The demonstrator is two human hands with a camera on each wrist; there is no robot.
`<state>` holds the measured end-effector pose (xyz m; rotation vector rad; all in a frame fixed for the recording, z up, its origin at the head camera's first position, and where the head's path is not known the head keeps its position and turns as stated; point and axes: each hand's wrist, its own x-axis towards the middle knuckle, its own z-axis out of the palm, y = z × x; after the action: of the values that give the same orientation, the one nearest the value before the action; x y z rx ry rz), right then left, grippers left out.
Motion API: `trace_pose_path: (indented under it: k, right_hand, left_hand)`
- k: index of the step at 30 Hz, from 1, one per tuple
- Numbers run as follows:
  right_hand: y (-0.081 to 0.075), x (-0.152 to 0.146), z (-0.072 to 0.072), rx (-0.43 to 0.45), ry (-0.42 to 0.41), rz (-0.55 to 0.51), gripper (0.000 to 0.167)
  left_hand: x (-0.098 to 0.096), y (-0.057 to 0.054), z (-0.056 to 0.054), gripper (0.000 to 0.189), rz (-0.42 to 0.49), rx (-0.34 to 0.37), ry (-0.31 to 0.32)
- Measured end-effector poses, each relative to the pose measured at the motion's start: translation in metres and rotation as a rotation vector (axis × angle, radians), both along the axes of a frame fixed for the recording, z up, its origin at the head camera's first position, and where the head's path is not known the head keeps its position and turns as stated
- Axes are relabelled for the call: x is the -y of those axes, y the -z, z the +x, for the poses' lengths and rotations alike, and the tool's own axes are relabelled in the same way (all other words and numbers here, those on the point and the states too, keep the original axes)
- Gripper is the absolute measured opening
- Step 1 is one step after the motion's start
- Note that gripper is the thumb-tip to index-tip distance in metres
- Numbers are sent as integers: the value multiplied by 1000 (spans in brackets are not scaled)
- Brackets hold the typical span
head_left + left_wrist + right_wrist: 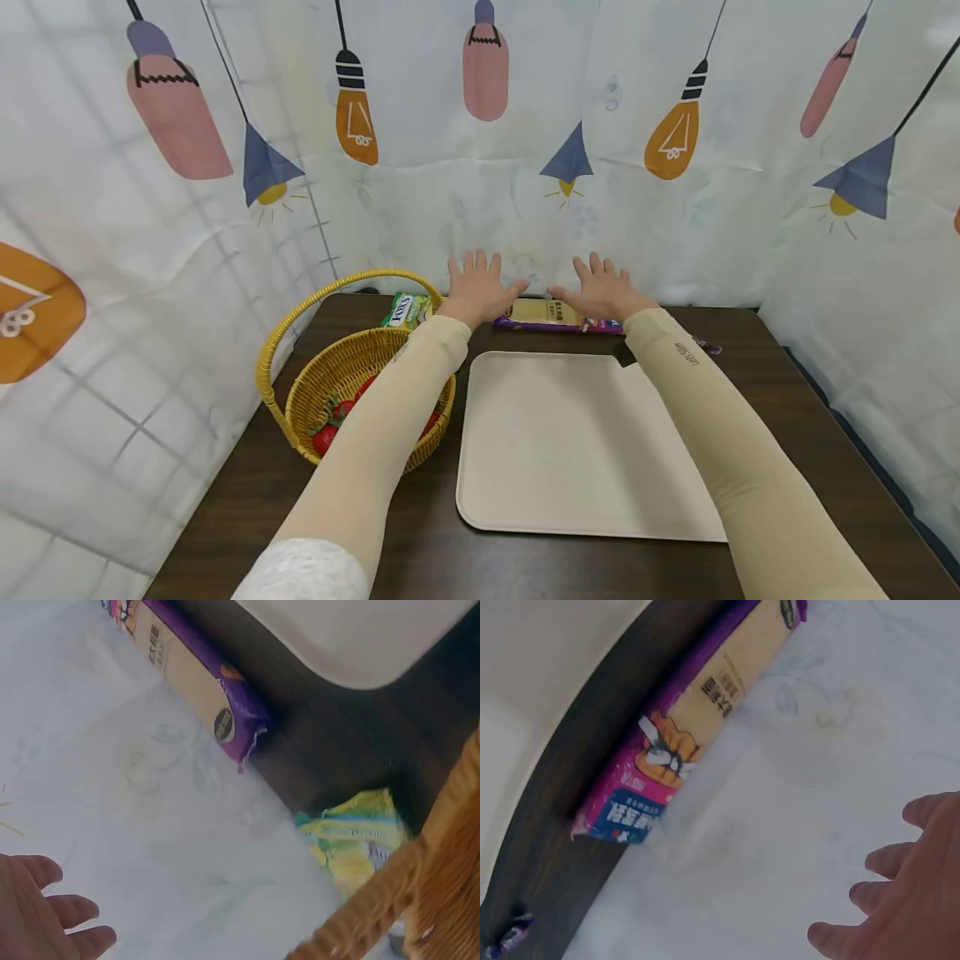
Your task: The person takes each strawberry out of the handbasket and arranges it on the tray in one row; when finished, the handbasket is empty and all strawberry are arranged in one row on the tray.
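Note:
Both arms reach forward over the table, fingers spread and holding nothing. My left hand is raised near the table's back edge, between a green FOX'S candy bag and a long purple and cream snack package. My right hand is held up beside it, over the right part of that package. In the left wrist view the fingers stand apart from the bag and the package. The right wrist view shows the fingers well clear of the package's pink and blue end.
A yellow wicker basket with a tall handle stands on the left, with strawberries inside, partly hidden by my left arm. A beige tray lies mid-table. A small wrapped candy lies at the back right. Printed curtains surround the table.

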<state>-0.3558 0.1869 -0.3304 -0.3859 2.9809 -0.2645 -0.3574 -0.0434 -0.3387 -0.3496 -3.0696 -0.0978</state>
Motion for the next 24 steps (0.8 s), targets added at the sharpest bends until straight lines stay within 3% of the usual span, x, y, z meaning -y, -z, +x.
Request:
trace_pose_path:
  k: [3,6,11,14,19,24]
  right_hand:
    - [10,0,5,2,-6,5,98]
    - [23,2,13,-8,-34,4,98]
    - [47,5,33,-65,-125,-60,90]
    - [64,9,46,-92,-165,-118,81]
    - [91,22,65,-103,-194,-229,60]
    - [112,38,81,-108,-208,-369,48]
  left_hand:
    - [1,9,3,89,23,-1,28]
    - [3,17,14,88,68,24,68]
    - [15,22,46,78,251,87,151]
    - [28,26,69,69,357,89,178]
    - [61,34,111,50,519,32,166]
    - [100,41,147,36,708,-129,113]
